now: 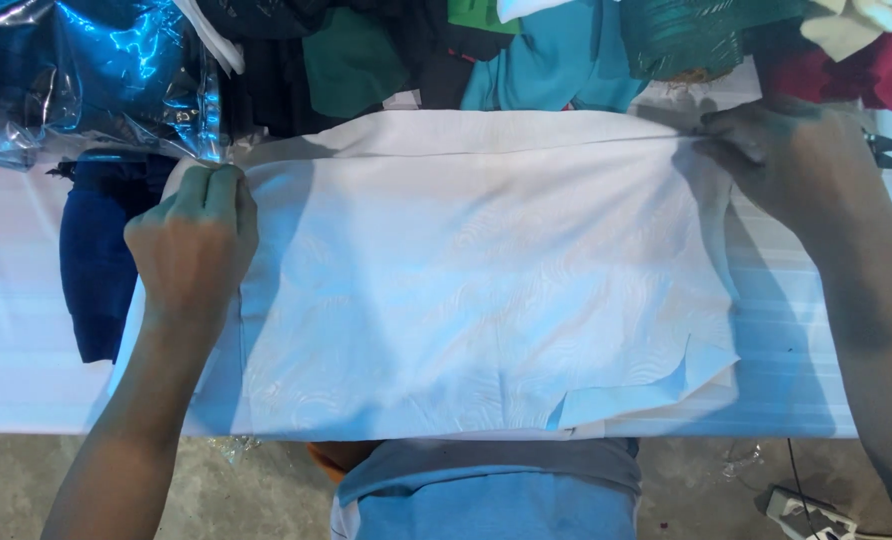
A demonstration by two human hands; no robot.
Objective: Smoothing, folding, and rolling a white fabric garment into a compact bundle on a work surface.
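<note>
A white textured cloth (466, 290) lies spread across a white striped table (16, 330), folded over along its far edge. My left hand (194, 240) grips the cloth's left end, fingers curled over the fold. At the right end, my right hand (786, 160) pinches the top corner of the cloth. The near right corner of the cloth is turned up.
A dark blue garment (96, 260) lies under the cloth's left end. Along the far edge sit a shiny plastic bag (96, 70) and a heap of green, teal, black and red clothes (566, 50). Scissor tips (891, 150) show at far right. Concrete floor lies below.
</note>
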